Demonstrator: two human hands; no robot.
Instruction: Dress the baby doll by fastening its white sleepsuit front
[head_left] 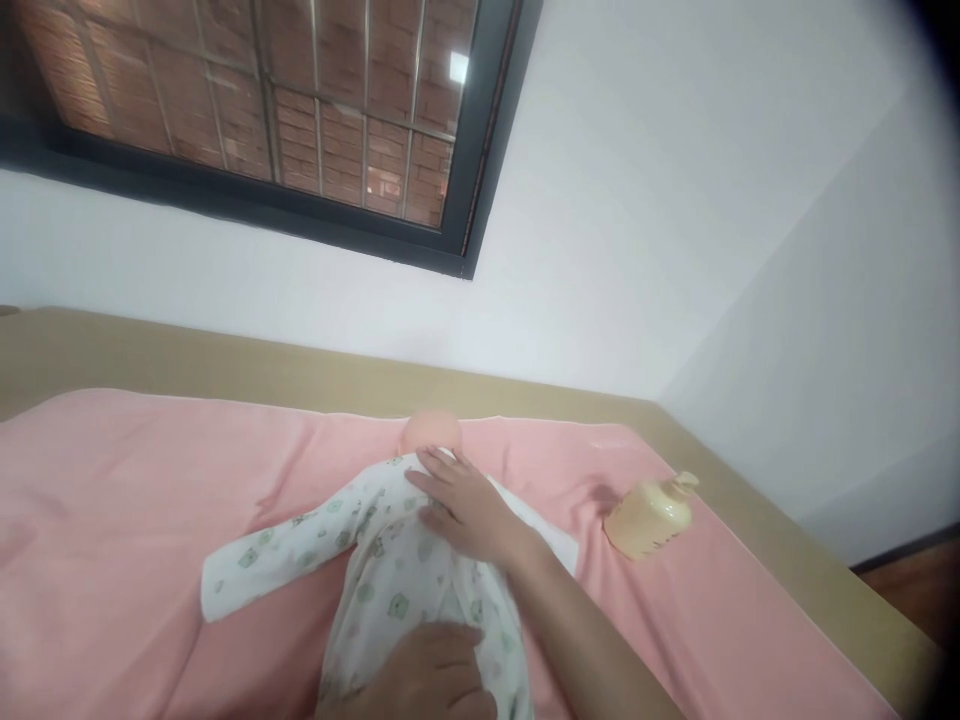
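A baby doll lies face-up on a pink cloth, its rounded pinkish head (431, 429) at the far end. It wears a white long-sleeved baby garment (397, 606) with a green animal print. One sleeve (277, 553) stretches out to the left; the other reaches right, partly behind my forearm. My right hand (469, 510) rests flat on the garment's upper chest and neckline, fingers spread, hiding part of the doll's head. Lower down, at the bottom edge of the view, my left hand (427, 675) has its fingers curled over the garment's front; its thumb is hidden.
A pale yellow bottle (651, 515) lies tilted on the pink cloth (135, 480) to the right. The cloth covers a wooden surface (225, 345) set against a white wall. Above is a dark-framed window (465, 200) with bars.
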